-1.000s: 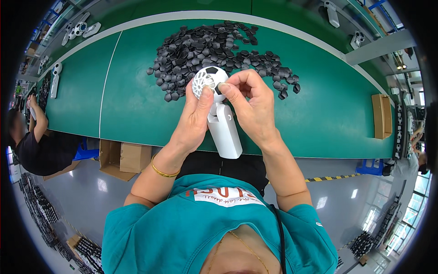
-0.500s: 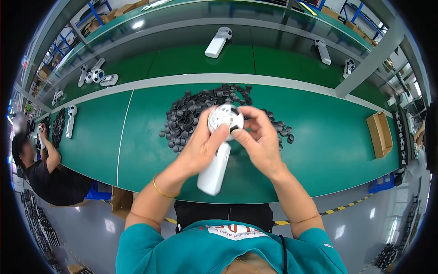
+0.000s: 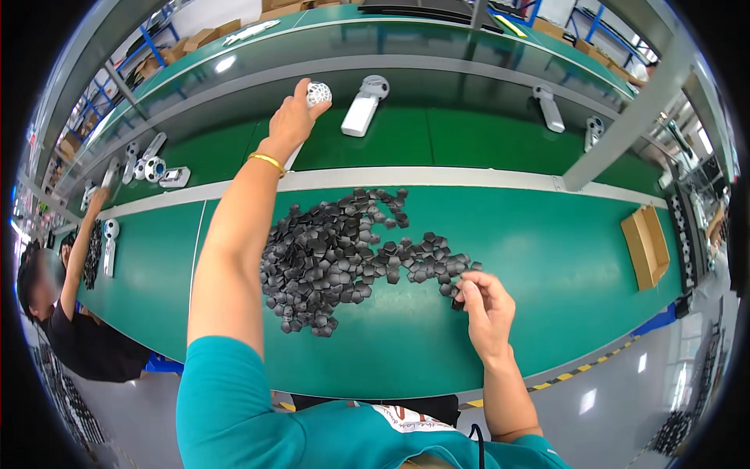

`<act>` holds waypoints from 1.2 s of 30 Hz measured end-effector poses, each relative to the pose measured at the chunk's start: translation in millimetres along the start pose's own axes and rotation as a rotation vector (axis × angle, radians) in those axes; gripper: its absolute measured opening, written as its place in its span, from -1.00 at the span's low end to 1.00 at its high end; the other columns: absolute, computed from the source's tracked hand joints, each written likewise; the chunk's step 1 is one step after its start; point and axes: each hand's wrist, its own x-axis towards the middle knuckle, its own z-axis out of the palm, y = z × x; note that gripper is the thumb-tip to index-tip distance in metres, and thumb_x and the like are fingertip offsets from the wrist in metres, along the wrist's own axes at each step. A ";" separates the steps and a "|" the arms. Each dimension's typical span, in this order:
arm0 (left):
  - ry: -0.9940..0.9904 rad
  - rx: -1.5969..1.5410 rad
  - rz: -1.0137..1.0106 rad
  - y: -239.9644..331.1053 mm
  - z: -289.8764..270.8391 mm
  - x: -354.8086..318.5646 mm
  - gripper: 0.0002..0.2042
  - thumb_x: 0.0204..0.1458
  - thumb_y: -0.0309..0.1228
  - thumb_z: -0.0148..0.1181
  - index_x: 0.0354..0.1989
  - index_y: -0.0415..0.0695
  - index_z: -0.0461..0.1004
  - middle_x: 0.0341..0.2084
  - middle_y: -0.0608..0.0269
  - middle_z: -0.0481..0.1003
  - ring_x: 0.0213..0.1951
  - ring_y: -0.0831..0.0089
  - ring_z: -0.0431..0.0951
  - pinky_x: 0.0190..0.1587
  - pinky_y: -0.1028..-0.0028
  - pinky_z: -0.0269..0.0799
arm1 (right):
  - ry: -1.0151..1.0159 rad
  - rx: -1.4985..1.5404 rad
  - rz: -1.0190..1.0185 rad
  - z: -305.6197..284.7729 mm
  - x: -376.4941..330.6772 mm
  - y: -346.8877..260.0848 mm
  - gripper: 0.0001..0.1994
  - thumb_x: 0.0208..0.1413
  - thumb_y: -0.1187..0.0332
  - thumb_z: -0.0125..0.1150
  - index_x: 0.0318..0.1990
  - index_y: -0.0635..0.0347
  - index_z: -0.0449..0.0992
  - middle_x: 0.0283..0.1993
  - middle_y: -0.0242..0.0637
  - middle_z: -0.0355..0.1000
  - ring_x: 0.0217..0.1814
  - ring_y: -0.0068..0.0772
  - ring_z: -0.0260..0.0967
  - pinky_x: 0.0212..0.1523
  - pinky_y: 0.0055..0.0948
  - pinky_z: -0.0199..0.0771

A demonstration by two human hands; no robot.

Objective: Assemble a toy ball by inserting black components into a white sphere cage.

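My left hand (image 3: 289, 127) is stretched far forward over the green belt, its fingers closed around a white handheld device. The device's round, openwork ball head (image 3: 319, 94) shows beside my fingertips, and a bit of its white handle (image 3: 294, 158) shows below my hand. At the right end of a pile of black pentagon pieces (image 3: 320, 258), my right hand (image 3: 489, 316) pinches at the table. A black pentagon piece (image 3: 457, 304) shows at its fingertips, partly hidden by them.
On the belt lie another white device (image 3: 362, 109), one farther right (image 3: 549, 109) and a cluster of ball-headed ones (image 3: 155, 168) at left. A cardboard box (image 3: 645, 248) stands at the table's right. At far left a co-worker (image 3: 66, 324) reaches toward the belt.
My hands have parted from the white device they held together. The left went forward over the belt; the right moved to the pile's right end. Whether the left holds the same device, I cannot tell.
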 end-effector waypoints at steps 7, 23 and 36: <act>0.165 -0.079 0.277 -5.0 44.4 11.9 -0.45 0.02 -0.15 0.17 0.18 -0.03 0.21 -0.12 -0.13 0.43 -0.06 -0.06 0.44 -0.08 0.09 0.41 | -0.049 -0.211 -0.123 -10.1 -4.7 3.9 -0.90 0.19 0.51 0.07 -0.20 0.34 0.47 -0.33 -0.31 0.45 -0.42 -0.63 0.37 -0.44 -0.69 0.31; 0.040 0.568 -0.488 -203.9 -81.2 -80.1 -0.53 -0.01 -0.02 0.19 0.09 0.16 0.39 0.22 0.05 0.16 0.26 0.05 0.10 0.14 -0.02 0.19 | 0.098 -0.284 -0.063 6.9 -0.4 4.5 -0.86 0.23 0.44 0.05 -0.15 0.31 0.47 -0.40 -0.38 0.43 -0.47 -0.70 0.29 -0.48 -0.72 0.24; 0.355 0.059 -0.350 -246.9 -90.8 -75.1 -0.79 0.03 -0.47 0.08 -0.16 -0.22 0.50 -0.05 0.02 0.42 -0.12 0.01 0.49 -0.08 0.15 0.50 | 0.157 -0.311 -0.128 36.1 -14.8 -19.3 -0.86 0.22 0.44 0.06 -0.15 0.29 0.48 -0.40 -0.38 0.42 -0.47 -0.69 0.29 -0.48 -0.72 0.24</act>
